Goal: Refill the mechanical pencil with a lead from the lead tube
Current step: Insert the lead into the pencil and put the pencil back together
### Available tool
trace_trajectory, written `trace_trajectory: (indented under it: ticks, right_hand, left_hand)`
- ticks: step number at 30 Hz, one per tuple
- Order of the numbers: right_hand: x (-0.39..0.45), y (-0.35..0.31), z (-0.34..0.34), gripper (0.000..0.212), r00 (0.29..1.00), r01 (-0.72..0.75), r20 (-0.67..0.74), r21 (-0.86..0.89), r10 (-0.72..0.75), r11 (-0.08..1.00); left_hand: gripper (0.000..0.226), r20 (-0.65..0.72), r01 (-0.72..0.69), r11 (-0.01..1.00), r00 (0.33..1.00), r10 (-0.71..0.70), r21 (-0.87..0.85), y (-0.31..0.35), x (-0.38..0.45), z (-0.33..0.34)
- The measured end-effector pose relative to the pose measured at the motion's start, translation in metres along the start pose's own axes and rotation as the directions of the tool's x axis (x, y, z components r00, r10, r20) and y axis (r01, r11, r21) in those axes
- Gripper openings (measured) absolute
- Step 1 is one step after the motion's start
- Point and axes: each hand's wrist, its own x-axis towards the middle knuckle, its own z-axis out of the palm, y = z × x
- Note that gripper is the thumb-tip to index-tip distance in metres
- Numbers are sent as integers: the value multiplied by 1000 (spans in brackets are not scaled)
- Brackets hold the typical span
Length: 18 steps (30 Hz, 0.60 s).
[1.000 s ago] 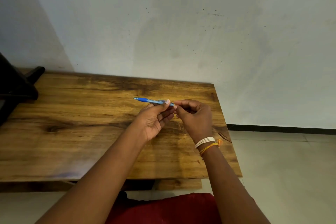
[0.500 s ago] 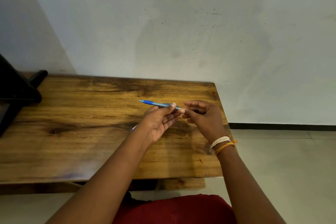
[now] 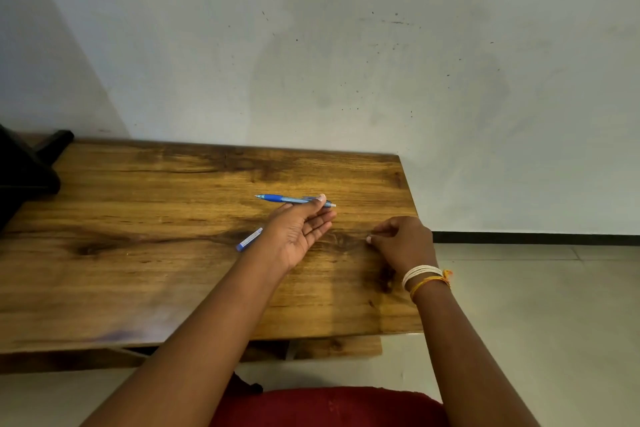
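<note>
My left hand (image 3: 298, 231) holds a blue mechanical pencil (image 3: 286, 199) between thumb and fingers, a little above the wooden table (image 3: 138, 270). The pencil lies level, with its tip pointing left and its pale rear end pointing right. A short blue-and-white lead tube (image 3: 249, 238) lies on the table just left of that hand, its right end hidden behind the wrist. My right hand (image 3: 403, 244) rests low over the table near its right edge, apart from the pencil. Its thumb and fingertips are pinched together, and nothing shows between them.
A black object (image 3: 24, 170) stands at the table's far left. A pale wall runs right behind the table. The table's right edge is just past my right hand, with tiled floor (image 3: 519, 305) beyond. Red clothing (image 3: 329, 406) fills the bottom of the view.
My right hand has left the pencil's rear end and moved right and down to the tabletop. My left hand keeps the pencil. The lead tube has come into sight beside my left wrist.
</note>
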Motion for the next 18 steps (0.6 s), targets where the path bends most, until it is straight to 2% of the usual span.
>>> trace_trajectory:
  ticks: [4, 6, 8, 10, 13, 18]
  right_hand:
    - [-4, -5, 6, 11, 999, 28, -41, -128, -33, 991]
    - [-5, -12, 6, 9, 998, 47, -42, -29, -49, 998]
    - [-7, -22, 6, 7, 996, 85, 3, 214, -87, 973]
    - [-12, -33, 7, 5, 986, 138, 29, 405, -164, 904]
    - [-16, -40, 13, 9, 963, 238, 8, 442, -269, 865]
    - [-18, -48, 19, 12, 954, 273, -17, 464, -300, 843]
  left_hand:
    - [10, 9, 2, 1000, 1000, -2, 4, 1, -1, -2]
    - [9, 10, 2, 1000, 1000, -2, -2, 1, -2, -3]
    - [9, 7, -3, 1000, 1000, 3, -12, 3, -1, -5]
    - [10, 2, -16, 1000, 1000, 16, -25, 5, -1, -6]
    - [12, 17, -41, 998, 999, 42, -46, 5, -1, -7]
    - [17, 38, -73, 997, 997, 74, -27, 5, 0, -10]
